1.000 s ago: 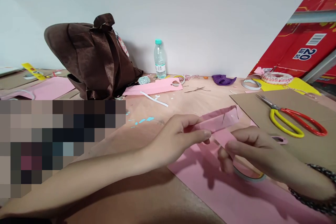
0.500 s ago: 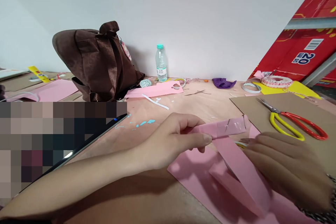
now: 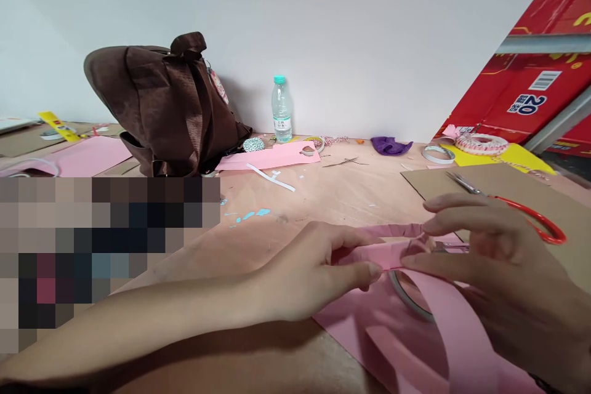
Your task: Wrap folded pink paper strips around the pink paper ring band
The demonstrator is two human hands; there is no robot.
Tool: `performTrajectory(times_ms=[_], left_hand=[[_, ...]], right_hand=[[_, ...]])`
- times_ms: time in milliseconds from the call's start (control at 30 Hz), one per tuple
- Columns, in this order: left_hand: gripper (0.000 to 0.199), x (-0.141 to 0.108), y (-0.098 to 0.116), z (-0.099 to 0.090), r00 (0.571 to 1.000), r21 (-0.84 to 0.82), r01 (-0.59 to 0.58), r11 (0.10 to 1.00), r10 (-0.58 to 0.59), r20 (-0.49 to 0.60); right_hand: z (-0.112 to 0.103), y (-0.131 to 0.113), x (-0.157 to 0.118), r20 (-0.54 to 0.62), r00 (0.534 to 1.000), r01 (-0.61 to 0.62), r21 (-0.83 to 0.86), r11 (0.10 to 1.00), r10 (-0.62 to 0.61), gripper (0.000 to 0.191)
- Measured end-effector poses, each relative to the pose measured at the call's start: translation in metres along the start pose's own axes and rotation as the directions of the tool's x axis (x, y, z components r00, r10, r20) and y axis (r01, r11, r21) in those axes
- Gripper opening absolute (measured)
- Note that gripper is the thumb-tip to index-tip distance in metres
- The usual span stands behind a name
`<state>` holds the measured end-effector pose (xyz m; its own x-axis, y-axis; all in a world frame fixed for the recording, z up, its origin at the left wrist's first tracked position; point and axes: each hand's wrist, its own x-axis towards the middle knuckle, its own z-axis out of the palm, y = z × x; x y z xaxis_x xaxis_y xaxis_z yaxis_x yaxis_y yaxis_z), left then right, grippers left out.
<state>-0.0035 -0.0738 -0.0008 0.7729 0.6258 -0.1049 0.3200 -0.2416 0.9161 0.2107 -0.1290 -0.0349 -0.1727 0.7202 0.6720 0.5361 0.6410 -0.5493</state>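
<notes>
From the head view, we have our left hand (image 3: 318, 274) and right hand (image 3: 503, 258) pinching a pink paper strip (image 3: 392, 255) between our fingers (image 3: 369, 269), above a pink sheet (image 3: 341, 326) on the counter (image 3: 351, 197). The strip looks light and floppy, so it seems best held close to its fold, just above a tape roll (image 3: 406, 295).

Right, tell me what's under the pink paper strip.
A tape roll and a pink paper sheet lie under the pink paper strip; the strip and the right hand hide the rest of the roll.
</notes>
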Motion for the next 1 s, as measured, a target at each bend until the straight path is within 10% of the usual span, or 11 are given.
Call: performTrajectory(times_ms=[500, 800, 1000], left_hand=[[0.027, 0.0, -0.004, 0.001, 0.983, 0.235, -0.13, 0.963, 0.096, 0.155], [0.022, 0.0, -0.016, 0.015, 0.989, 0.296, -0.077, 0.952, 0.111, -0.1], [0.026, 0.005, -0.022, 0.014, 0.951, 0.336, -0.227, 0.914, 0.282, -0.124]], right_hand=[[0.006, 0.008, 0.006, 0.101, 0.991, 0.078, 0.064, 0.995, -0.084, 0.013], [0.019, -0.006, -0.001, -0.019, 0.997, -0.07, -0.057, 0.996, 0.069, 0.01], [0.02, -0.004, 0.003, -0.181, 0.921, -0.296, 0.257, 0.92, 0.346, 0.031]])
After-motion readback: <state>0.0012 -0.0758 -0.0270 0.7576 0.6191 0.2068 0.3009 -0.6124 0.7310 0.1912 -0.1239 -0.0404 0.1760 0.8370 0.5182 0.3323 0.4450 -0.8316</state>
